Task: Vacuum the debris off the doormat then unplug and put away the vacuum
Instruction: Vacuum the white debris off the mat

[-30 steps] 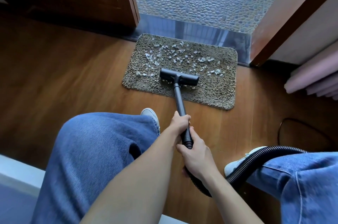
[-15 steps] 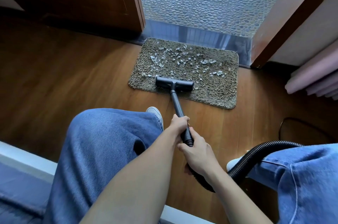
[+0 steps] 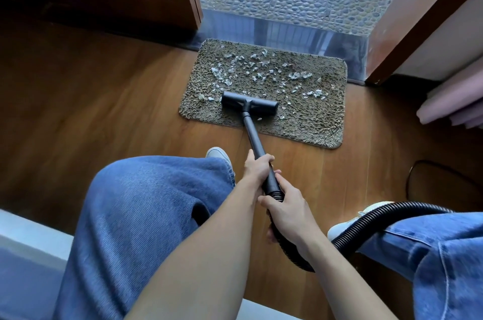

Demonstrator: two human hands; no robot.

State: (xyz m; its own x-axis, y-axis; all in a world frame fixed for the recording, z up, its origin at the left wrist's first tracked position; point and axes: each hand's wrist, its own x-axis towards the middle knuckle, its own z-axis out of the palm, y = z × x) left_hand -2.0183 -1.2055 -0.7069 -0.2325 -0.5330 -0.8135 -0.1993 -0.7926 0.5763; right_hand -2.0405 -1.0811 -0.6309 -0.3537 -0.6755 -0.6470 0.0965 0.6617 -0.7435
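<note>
A shaggy brown doormat [image 3: 313, 121] lies on the wooden floor in front of a doorway. Pale scraps of debris [image 3: 258, 71] are scattered over its far half. The black vacuum head [image 3: 249, 106] sits on the mat's near left part, and its black tube [image 3: 253, 136] slants back to me. My left hand [image 3: 257, 169] grips the tube. Just behind it, my right hand [image 3: 288, 211] grips the ribbed hose end. The black hose [image 3: 366, 223] curves right over my right leg.
My knees in blue jeans fill the foreground, with white shoes [image 3: 218, 153] on the floor. A black cord [image 3: 418, 176] loops at the right. A metal threshold [image 3: 282, 29] and pebbled tiles lie beyond the mat. A pink cushion edge [image 3: 454, 105] is at far right.
The vacuum head has slid left along the mat's near edge and slightly back toward me. Both hands keep their grip on the tube and hose.
</note>
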